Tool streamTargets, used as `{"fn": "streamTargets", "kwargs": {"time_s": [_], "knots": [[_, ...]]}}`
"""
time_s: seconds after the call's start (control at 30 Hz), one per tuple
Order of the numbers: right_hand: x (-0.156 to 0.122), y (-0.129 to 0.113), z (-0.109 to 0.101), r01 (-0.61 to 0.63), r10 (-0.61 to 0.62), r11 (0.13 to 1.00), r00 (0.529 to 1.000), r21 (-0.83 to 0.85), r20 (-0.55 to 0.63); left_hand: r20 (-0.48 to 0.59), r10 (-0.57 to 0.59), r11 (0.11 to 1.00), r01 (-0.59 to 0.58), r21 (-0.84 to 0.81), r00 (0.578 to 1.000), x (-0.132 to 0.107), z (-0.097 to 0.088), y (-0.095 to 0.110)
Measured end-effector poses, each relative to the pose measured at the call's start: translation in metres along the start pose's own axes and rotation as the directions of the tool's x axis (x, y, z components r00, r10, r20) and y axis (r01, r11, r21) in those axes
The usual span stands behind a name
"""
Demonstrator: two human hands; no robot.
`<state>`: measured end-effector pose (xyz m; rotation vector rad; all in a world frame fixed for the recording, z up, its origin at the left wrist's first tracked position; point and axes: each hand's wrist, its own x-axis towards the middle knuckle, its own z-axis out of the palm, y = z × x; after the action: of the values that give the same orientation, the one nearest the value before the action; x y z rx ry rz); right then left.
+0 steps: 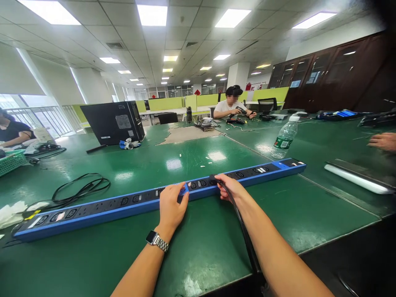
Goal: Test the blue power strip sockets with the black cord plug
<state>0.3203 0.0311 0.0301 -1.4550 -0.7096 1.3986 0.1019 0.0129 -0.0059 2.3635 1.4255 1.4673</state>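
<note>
"So, what are the fingers doing?"

"On the right hand (229, 187), they're clamped round a black plug (213, 179) at a socket of the blue-edged power strip (201, 192); I can't tell if it's fully seated. On the left hand (171, 202), at eight o'clock from the plug, thumb and index stand apart, the hand resting on the strip."

"And how does that strip lie?"

"Across the green counter (204, 235), from just below nine o'clock to just above three."

"Any writing?"

"Well, the bottle (289, 128) at two o'clock wears a green label (282, 143), and the computer tower (102, 123) at ten has a pale sticker (123, 121). Both are too small to read."
</note>
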Motion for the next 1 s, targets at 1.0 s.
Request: {"fn": "streamTargets", "kwargs": {"time_s": [1.0], "knots": [[-0.018, 0.045, 0.057, 0.640, -0.551, 0.765, 0.709, -0.072, 0.440, -0.097, 0.034, 0.999, -0.036, -0.023, 0.995, 0.002, -0.013, 0.001]]}}
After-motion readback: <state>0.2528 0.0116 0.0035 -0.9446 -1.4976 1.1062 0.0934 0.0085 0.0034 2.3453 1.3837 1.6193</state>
